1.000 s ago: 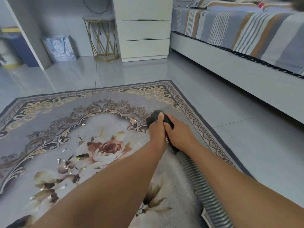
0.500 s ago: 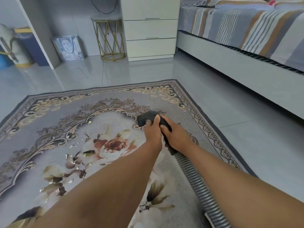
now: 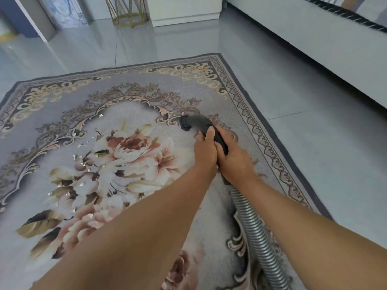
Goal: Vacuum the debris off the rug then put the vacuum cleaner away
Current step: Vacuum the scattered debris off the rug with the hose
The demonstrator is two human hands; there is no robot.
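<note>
Both hands side by side clasping the black nozzle (image 3: 196, 123), left hand (image 3: 204, 151) ahead, right hand (image 3: 235, 161) behind, nozzle mouth low over the floral rug (image 3: 129, 95), ribbed grey hose (image 3: 257, 233) trailing back (between the forearms), shiny debris (image 3: 83, 162) scattered left on the flowers, bed (image 3: 314, 38) at right.

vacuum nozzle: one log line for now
left hand: grips nozzle | right hand: grips nozzle | nozzle: low over rug | debris: shiny bits lying left of nozzle
</note>
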